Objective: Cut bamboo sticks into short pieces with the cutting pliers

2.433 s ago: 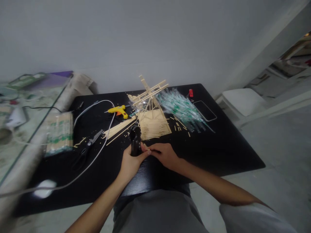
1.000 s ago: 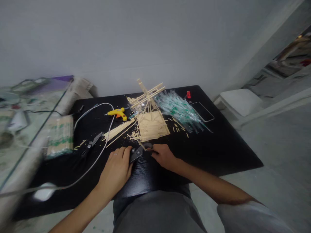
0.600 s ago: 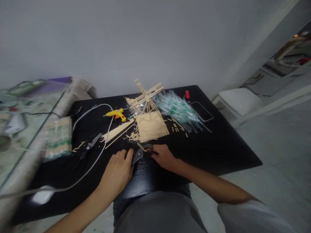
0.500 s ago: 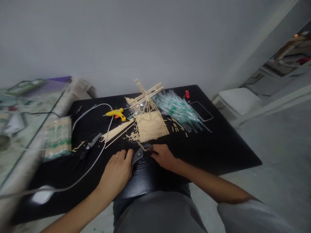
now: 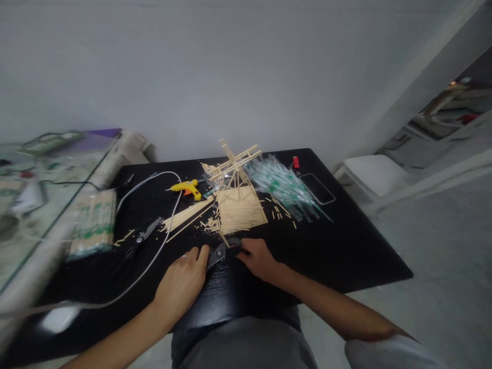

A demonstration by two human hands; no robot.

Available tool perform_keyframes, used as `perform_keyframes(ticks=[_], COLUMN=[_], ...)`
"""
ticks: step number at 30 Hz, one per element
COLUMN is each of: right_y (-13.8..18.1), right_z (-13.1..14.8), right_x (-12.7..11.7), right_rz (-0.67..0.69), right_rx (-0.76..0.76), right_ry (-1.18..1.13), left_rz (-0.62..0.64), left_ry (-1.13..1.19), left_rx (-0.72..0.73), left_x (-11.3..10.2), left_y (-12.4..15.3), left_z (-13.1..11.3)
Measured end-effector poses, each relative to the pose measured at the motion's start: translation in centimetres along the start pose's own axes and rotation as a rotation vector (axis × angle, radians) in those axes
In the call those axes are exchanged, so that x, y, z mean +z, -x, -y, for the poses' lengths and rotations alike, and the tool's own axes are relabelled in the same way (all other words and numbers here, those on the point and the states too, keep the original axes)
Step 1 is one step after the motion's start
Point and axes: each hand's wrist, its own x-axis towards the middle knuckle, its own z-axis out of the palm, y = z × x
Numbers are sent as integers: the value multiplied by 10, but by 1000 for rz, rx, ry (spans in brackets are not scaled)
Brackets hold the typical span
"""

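Observation:
My left hand (image 5: 183,279) lies low on the black table (image 5: 346,246), its fingers curled over the handle of a black cutter (image 5: 216,254) that lies flat in front of me. My right hand (image 5: 258,256) is closed at the cutter's head and pinches a short wooden stick (image 5: 223,238) that pokes up from the jaws. Just beyond them sits a flat mat of glued sticks (image 5: 240,210), with a tilted stick frame (image 5: 235,161) standing on it.
A yellow glue gun (image 5: 187,188), loose long sticks (image 5: 187,213), scissors (image 5: 141,240) and a grey cable (image 5: 154,246) lie to the left. A packet of sticks (image 5: 92,223) sits at the table's left edge. Clear green wrappers (image 5: 280,183), a phone (image 5: 317,188) and a white chair (image 5: 374,173) are right.
The cutter, held upright in my left hand 2.4 s ago, now lies flat on the table. Both hands have stayed on it since. The view has tipped slightly upward.

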Motion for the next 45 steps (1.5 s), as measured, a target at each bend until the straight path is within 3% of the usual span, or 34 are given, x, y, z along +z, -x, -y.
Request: perform_keyframes(ticks=[5,8,12,17,20,24,28,34,39,45], right_y=[-4,-5,-3,1,-1,-5,-8,-7,-4,2], right_z=[9,11,7,12,26,44,49,48,50,53], right_x=[-13,-26,-38,-37,-37,-35,-29,-28,-27,-26], right_rz=[55,81,65,16,-36,79,93,-26,-91,50], right_rx=[0,85,183,161,195,309,373,387,474,600], right_ry=[-43,-45,85,155,-65,-404,-499,-586,-639,-870], left_rz=[-113,-162,-122,-64,-9,29,42,10,-17,21], left_ry=[55,77,150,365,469,539,571,693,692,581], left_rx=[-8,-71,-123,-48,-3,58,119,201,131,54], left_x=[4,5,4,-2,-8,-13,-15,-10,-2,-3], left_y=[-2,-3,-5,-7,-10,-13,-15,-14,-16,-19], left_z=[10,18,24,23,21,18,15,23,26,22])
